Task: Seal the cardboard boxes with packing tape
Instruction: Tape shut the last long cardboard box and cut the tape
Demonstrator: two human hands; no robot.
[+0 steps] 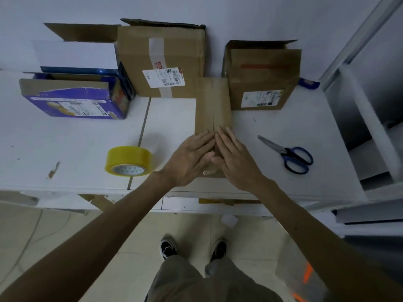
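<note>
A small narrow cardboard box [212, 105] lies on the white table [65, 149] in front of me, its two top flaps meeting along a centre seam. My left hand [189, 156] and my right hand [234, 158] lie flat side by side on the near end of the box, fingers straight, pressing the flaps down. A roll of yellow packing tape [128, 158] rests on the table left of my left hand. Blue-handled scissors [290, 155] lie to the right of the box.
Three more boxes stand at the back: an open blue printed box [76, 101] at left, a large brown box [161, 59] with a shipping label in the middle, an open brown box [263, 79] at right. A metal shelf frame [359, 105] borders the table's right side.
</note>
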